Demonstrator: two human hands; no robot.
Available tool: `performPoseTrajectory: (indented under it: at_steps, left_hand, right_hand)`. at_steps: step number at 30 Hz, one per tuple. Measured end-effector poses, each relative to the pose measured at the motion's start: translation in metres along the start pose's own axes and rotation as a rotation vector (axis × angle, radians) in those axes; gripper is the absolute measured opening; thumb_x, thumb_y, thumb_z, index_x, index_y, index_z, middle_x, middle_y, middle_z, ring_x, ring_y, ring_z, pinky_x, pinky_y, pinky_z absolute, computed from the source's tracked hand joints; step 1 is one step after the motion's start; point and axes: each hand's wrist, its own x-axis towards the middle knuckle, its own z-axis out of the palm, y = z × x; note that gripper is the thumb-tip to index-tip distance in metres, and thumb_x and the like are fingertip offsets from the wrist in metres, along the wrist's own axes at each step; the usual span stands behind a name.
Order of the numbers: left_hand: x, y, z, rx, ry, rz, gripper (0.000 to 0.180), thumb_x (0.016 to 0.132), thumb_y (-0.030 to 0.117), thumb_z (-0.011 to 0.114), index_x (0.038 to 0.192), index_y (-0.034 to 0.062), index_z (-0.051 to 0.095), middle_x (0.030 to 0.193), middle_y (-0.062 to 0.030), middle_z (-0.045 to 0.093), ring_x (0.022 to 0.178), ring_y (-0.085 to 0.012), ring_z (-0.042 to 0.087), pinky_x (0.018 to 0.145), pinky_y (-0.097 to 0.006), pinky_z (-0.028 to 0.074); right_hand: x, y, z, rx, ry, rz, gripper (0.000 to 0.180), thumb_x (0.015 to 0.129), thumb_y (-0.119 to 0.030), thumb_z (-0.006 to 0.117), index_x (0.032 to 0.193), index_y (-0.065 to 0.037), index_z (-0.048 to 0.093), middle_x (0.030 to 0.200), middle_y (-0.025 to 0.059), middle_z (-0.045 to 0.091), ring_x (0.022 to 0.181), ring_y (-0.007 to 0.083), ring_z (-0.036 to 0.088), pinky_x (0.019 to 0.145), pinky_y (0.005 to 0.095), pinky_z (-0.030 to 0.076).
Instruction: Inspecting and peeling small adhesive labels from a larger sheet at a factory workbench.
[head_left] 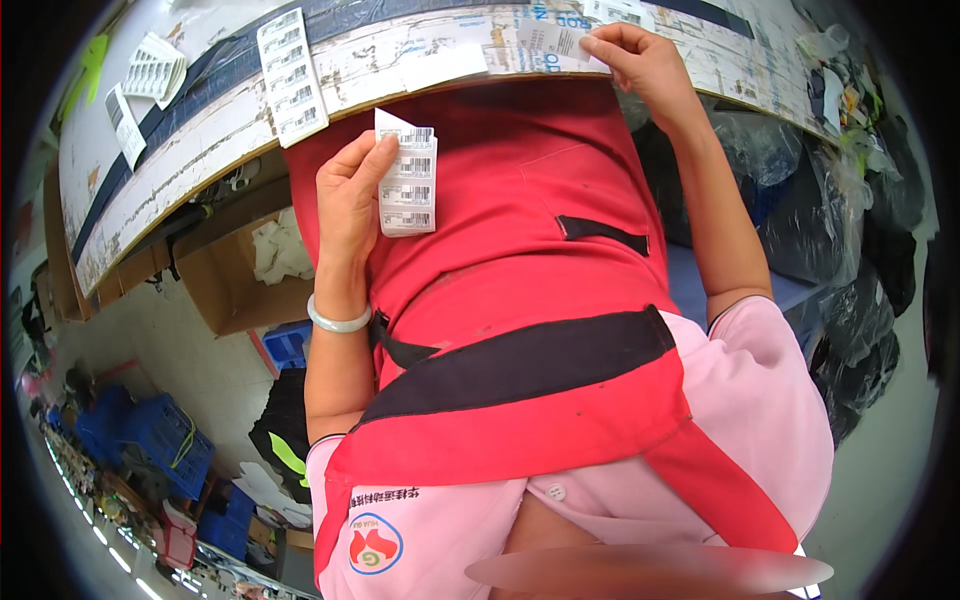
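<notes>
Fingers of the left hand are closed in a pinch on a strip of barcode labels, thumb on its face, holding it up in front of the red apron where it can be read. The strip's long axis runs roughly vertical, its lower end hanging free. The right hand presses its fingertips on a white label at the near edge of the worktable, apparently to flatten it. 1 more label strip lies on that table, overhanging the edge, well apart from both hands.
</notes>
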Motion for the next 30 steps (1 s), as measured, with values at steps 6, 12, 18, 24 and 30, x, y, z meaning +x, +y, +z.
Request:
performPoseTrajectory:
  at_steps: [6, 12, 18, 24, 30]
  left_hand:
    - [0.001, 0.005, 0.006, 0.022, 0.016, 0.017, 0.017, 0.093, 0.012, 0.066, 0.102, -0.0016, 0.069, 0.089, -0.0034, 0.070, 0.075, -0.0074, 0.063, 0.067, -0.020, 0.050]
    - [0.001, 0.001, 0.004, -0.006, -0.010, 0.009, 0.017, 0.093, 0.012, 0.065, 0.102, -0.0015, 0.069, 0.088, -0.0038, 0.070, 0.074, -0.0076, 0.063, 0.067, -0.021, 0.050]
    - [0.000, 0.002, 0.005, 0.008, -0.001, -0.003, 0.017, 0.093, 0.012, 0.065, 0.102, -0.0019, 0.069, 0.088, -0.0038, 0.070, 0.074, -0.0074, 0.063, 0.067, -0.021, 0.050]
    - [-0.001, 0.001, 0.005, 0.006, 0.014, -0.008, 0.017, 0.093, 0.012, 0.064, 0.102, -0.0021, 0.069, 0.089, -0.0042, 0.070, 0.074, -0.0074, 0.063, 0.066, -0.020, 0.050]
    - [0.001, 0.002, 0.009, -0.005, -0.010, -0.002, 0.016, 0.093, 0.011, 0.064, 0.102, -0.0023, 0.068, 0.088, -0.0048, 0.070, 0.074, -0.0077, 0.064, 0.066, -0.020, 0.050]
  right_hand:
    - [0.016, 0.029, -0.002, -0.210, 0.074, -0.061, 0.020, 0.087, -0.023, 0.072, 0.096, -0.004, 0.071, 0.079, -0.0037, 0.065, 0.070, 0.0025, 0.053, 0.060, 0.0192, 0.042]
    - [0.015, 0.018, 0.011, -0.200, 0.154, -0.184, 0.017, 0.089, -0.020, 0.070, 0.096, -0.004, 0.070, 0.081, -0.0020, 0.066, 0.073, 0.0066, 0.059, 0.064, 0.0211, 0.047]
    - [0.006, 0.008, 0.017, -0.601, 0.178, -0.625, 0.015, 0.086, -0.013, 0.068, 0.099, -0.007, 0.067, 0.087, 0.0072, 0.064, 0.077, 0.0239, 0.064, 0.069, 0.0333, 0.051]
    - [-0.002, 0.008, 0.010, -0.829, 0.136, -0.706, 0.009, 0.092, -0.013, 0.061, 0.099, -0.013, 0.067, 0.100, 0.0033, 0.066, 0.087, 0.0256, 0.066, 0.072, 0.0333, 0.054]
    - [-0.001, 0.014, 0.002, -0.829, 0.148, -0.640, 0.013, 0.094, -0.013, 0.058, 0.103, -0.014, 0.068, 0.102, 0.0037, 0.065, 0.092, 0.0250, 0.066, 0.076, 0.0324, 0.053]
